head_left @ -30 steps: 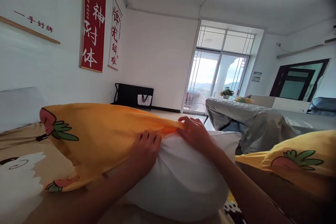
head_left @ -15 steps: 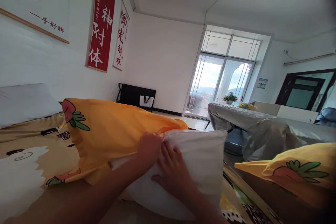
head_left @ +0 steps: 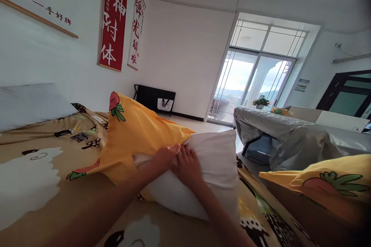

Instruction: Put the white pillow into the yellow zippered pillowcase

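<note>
Left hand: the left hand point(head_left: 167, 153) is curled shut on the open edge of the yellow pillowcase point(head_left: 136, 135), pinching the cloth where it meets the white pillow point(head_left: 208, 173).
Right hand: the right hand point(head_left: 187, 166) lies just beside the left, fingers bent and pressing on the pillow's white face at the pillowcase mouth; I cannot tell whether it pinches cloth or only presses.
Pillow: it lies on the bed point(head_left: 37, 177), near the bed's right edge, its left end inside the pillowcase and its right end bare.
Progress: by my judgement the cover is roughly half on; the covered end looks slack and flat, with a corner of the case sticking up unfilled, so much of the pillow is left to go in, and the far white end is uncovered.
Bed cover: a tan printed sheet with white cartoon shapes spreads under both arms.
Second pillow: a cased pillow with a carrot print point(head_left: 327, 181) sits at the right, apart from the hands.
Grey pillow: a plain grey pillow point(head_left: 29, 104) rests at the bed's far left, against the wall.
Further off: a table under a grey cover point(head_left: 278, 131), red wall scrolls point(head_left: 113, 19) and a glass balcony door point(head_left: 249, 85).
</note>
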The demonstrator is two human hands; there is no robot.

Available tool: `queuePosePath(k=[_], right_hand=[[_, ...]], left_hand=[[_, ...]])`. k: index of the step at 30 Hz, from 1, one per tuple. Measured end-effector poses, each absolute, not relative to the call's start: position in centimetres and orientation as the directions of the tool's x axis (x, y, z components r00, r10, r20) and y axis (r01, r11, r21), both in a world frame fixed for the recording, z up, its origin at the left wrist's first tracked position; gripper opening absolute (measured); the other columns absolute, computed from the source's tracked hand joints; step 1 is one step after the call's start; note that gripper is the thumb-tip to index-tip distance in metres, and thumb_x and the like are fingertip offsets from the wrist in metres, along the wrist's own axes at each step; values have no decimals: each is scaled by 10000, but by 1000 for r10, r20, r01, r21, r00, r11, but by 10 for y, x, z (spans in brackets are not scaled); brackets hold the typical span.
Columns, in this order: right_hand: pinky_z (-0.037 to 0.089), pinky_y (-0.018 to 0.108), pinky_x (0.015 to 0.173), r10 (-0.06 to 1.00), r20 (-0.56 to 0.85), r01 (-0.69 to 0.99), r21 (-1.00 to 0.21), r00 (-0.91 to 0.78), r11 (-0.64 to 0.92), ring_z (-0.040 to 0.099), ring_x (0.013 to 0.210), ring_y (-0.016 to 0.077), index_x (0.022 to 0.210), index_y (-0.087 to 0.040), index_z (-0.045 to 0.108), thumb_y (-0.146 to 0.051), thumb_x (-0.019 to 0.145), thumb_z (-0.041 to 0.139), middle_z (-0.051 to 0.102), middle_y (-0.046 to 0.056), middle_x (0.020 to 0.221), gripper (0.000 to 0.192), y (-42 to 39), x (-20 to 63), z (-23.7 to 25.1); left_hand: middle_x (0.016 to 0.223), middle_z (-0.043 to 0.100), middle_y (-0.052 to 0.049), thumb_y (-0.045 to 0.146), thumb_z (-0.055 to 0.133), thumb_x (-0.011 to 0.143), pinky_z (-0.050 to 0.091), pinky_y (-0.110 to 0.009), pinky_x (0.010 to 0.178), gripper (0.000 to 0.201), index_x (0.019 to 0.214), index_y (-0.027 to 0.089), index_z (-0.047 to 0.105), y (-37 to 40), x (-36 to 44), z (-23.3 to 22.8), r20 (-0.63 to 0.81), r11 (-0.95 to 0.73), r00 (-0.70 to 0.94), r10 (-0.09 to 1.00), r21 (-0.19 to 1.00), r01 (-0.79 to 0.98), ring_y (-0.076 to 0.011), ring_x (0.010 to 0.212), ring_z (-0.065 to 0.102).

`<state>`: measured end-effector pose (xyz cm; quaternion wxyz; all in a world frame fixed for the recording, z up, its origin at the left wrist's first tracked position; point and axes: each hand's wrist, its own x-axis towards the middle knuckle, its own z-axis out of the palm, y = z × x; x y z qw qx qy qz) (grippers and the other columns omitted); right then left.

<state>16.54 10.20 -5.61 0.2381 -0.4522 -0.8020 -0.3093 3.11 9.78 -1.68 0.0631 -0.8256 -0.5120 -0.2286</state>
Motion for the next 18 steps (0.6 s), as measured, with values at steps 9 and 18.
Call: queuePosePath(k=[9,18], right_hand=[[209,497,1082,630,531,823,338,-567,456,263,1388,363,1476,-158,309,-549,861,515,308,200,1511,757,89,190,-108],[368,499,958,546,531,752,561,-648,346,526,1192,337,1410,-189,422,-208,889,521,531,217,1331,530,94,204,-149]], left_hand=[[1163,560,-157,235,372,924,453,-392,842,325,1198,130,511,123,-60,-66,512,-359,298,805,21,933,-274,1045,556],[893,669,-144,340,479,875,395,-445,858,270,848,128,644,102,-33,-95,383,-566,566,730,-126,815,-284,897,609]])
